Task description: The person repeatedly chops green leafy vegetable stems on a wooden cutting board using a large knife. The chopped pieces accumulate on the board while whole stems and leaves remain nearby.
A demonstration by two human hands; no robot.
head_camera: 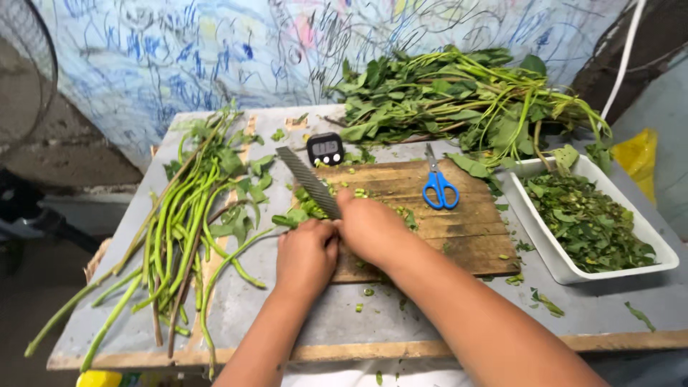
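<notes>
My right hand [369, 229] is closed around the handle of a knife [309, 180], the blade pointing far and left. My left hand [307, 254] is curled and presses a bunch of greens [304, 209] onto the wooden board [459, 229]. On the right, a white tray [573, 269] holds chopped leaves. Many long stems [179, 229] at left and a leafy pile [459, 93] far away are not yet cut, so I judge much work is left.
</notes>
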